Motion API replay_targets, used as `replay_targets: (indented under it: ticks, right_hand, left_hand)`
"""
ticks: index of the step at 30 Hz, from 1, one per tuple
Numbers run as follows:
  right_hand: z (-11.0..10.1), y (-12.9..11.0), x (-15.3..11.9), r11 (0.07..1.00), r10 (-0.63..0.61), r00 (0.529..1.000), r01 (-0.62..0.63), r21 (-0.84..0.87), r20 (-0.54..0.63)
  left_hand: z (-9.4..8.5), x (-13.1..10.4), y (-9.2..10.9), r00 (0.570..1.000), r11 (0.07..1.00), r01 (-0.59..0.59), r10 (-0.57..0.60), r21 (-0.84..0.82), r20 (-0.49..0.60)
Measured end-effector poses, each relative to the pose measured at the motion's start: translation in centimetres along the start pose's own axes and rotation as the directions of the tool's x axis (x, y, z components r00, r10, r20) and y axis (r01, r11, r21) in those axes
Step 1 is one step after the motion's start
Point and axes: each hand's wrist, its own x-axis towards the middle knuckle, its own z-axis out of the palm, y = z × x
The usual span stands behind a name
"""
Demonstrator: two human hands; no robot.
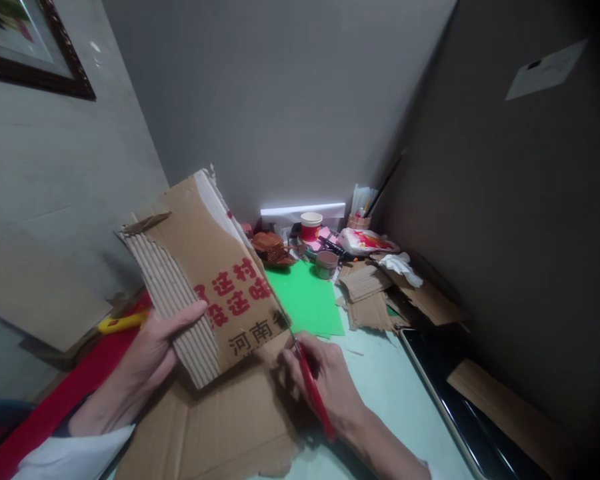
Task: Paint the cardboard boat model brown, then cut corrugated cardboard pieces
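Note:
My left hand (155, 353) grips a piece of corrugated cardboard (185, 233) by its lower left, thumb on the front. Red and black Chinese characters are printed on this piece. A strip with bared ridges runs down its left side, and white shows along its upper right edge. My right hand (325, 367) is closed around a slim red utility knife (313, 390). The knife's tip is at the cardboard's lower right corner, where blur hides the exact contact. Under both hands lies a larger brown cardboard sheet (230, 427).
Green paper (307, 303) lies on the pale table (385, 393). Behind it stand a red-and-white cup (311, 227) and a small jar (326, 264). Cardboard scraps (367, 300) and a black tray-like object (440, 400) are at right. A yellow handle (123, 323) shows at left.

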Motion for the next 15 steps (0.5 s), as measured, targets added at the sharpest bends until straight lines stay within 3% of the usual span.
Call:
replay_targets:
  ticks: [7,10,12,15]
  right_hand:
    - [0.5,0.5,0.7,0.999,-0.037,0.999,0.036,-0.032,-0.033]
    - [0.3,0.3,0.7,0.999,-0.025,0.998,0.024,-0.027,-0.054]
    - [0.2,0.2,0.8,1.0,-0.008,0.996,0.006,-0.021,-0.094]
    - [-0.1,0.2,1.0,1.0,0.006,0.983,-0.006,-0.003,-0.184]
  left_hand:
    - [-0.1,0.5,0.0,1.0,0.999,-0.031,0.031,-0.013,-0.004]
    - [-0.1,0.6,-0.4,1.0,0.995,-0.007,0.006,-0.098,-0.012]
    - [0.1,0.4,-0.8,0.999,0.981,-0.003,0.01,-0.192,0.031]
    - [1.0,-0.7,-1.6,0.984,0.974,0.039,0.002,-0.225,0.18]
